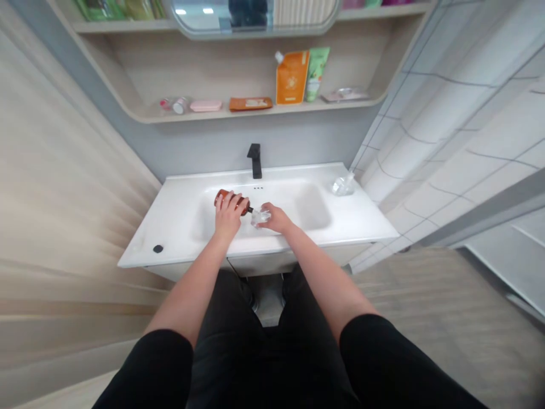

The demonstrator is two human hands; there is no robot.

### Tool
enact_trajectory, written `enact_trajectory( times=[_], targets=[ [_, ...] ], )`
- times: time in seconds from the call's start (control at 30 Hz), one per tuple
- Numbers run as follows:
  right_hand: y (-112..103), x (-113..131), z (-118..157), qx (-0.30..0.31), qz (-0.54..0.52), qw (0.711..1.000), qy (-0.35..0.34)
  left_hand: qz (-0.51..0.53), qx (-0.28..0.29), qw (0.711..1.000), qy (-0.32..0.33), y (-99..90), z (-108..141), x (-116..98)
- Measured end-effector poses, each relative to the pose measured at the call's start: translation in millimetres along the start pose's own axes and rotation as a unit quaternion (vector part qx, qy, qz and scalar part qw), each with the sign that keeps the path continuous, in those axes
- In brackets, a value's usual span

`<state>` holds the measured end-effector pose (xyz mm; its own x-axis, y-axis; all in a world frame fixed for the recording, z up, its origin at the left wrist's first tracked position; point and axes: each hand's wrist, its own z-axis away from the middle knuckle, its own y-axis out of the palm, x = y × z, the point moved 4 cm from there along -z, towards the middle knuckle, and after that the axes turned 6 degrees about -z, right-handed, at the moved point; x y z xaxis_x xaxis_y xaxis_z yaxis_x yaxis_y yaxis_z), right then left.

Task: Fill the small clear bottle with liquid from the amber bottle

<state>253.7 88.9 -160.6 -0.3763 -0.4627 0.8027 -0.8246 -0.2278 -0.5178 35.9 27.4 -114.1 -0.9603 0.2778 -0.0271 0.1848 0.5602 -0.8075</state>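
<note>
Over the white sink basin [304, 207], my left hand [229, 213] is wrapped round a brown bottle [221, 196]. The bottle is tilted, its dark neck pointing right and slightly down to the mouth of a small clear container [258, 217]. My right hand [275, 218] has its fingers closed round that container. Whether liquid is flowing is too small to tell. A round black cap or stopper [158, 249] lies on the counter at the left.
A black faucet [255, 161] stands behind the basin. A clear pump bottle [344, 184] is on the counter's right side. Above, a shelf [170, 118] holds an orange pouch [292, 78], a green tube [315, 74] and small items, below a mirror [255, 14].
</note>
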Motion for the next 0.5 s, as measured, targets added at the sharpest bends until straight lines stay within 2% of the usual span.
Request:
enact_trajectory(
  times=[0.17,0.5],
  targets=[
    [-0.5,-0.3,1.3,-0.001,-0.012,1.000,0.008,-0.001,-0.036,0.999,0.015,0.9,0.1,2.3],
    [-1.9,2.0,2.1,-0.013,-0.026,1.000,0.005,-0.007,-0.059,0.997,0.046,-4.6,-3.2,0.3]
  ],
)
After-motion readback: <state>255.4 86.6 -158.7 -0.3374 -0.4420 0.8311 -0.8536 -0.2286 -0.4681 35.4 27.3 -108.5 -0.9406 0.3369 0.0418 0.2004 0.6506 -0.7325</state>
